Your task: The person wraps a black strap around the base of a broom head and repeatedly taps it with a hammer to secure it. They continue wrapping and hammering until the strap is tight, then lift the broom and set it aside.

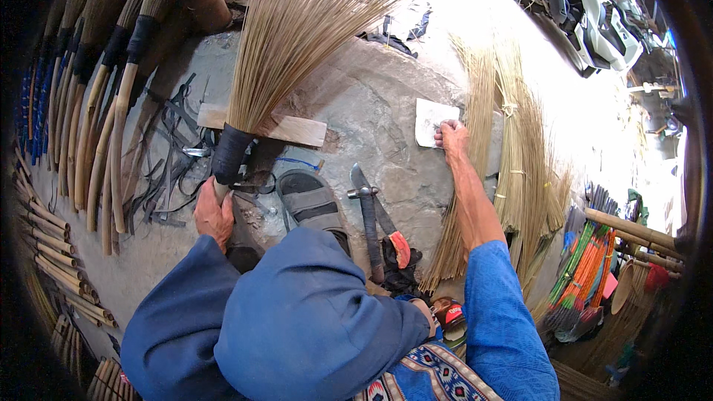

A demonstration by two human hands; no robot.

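My left hand (215,218) is wrapped round the short handle of a stick broom (286,37), just below its black binding. The broom's long thin bristles fan out up and away from me. Under the bound part lies a flat wooden board (293,131). Out to the right, my right hand (451,137) rests at the edge of a white sheet (433,120) on the ground, fingers drawn together. Small dark bits show by the fingertips, too small to name. A hammer (367,215) and a knife with a red grip (382,212) lie between my arms.
Bundles of bristles (512,156) lie beside my right forearm. Finished brooms (111,104) lean at the left above stacked poles (56,249). Black strips (174,141) are strewn near the left hand. A sandal (312,197) sits in front of my knee (312,312). A motorbike (594,18) stands far right.
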